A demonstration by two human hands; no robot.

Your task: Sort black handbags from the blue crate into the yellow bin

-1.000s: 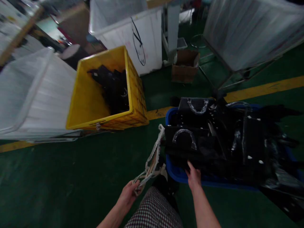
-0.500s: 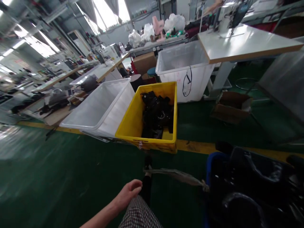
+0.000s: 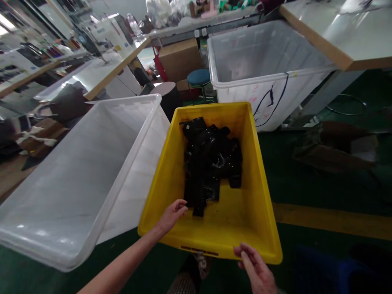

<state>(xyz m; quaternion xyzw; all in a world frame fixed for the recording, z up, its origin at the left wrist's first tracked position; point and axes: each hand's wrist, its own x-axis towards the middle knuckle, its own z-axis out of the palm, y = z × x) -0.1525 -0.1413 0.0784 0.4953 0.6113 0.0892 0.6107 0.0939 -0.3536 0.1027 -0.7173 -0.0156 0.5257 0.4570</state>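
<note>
A yellow plastic crate (image 3: 259, 171) stands on the green floor right in front of me, with a pile of black pieces (image 3: 211, 161) in its middle. My left hand (image 3: 172, 214) reaches over the crate's near left rim, fingers loosely curled and holding nothing, close to the black pile. My right hand (image 3: 255, 267) rests at the crate's near right rim, fingers stretched against the edge with nothing in them.
A large translucent white bin (image 3: 76, 179) lies beside the crate on the left. Another white bin (image 3: 266, 77) stands behind it. A worktable edge (image 3: 318, 36) juts in at top right; a cardboard box (image 3: 337, 147) sits on the floor at right. A yellow floor line (image 3: 330, 220) runs past.
The view has moved up to the yellow crate. My left hand has let go of the white strap and reached into the crate. My right hand has left the blue bin for the crate's rim.
</note>
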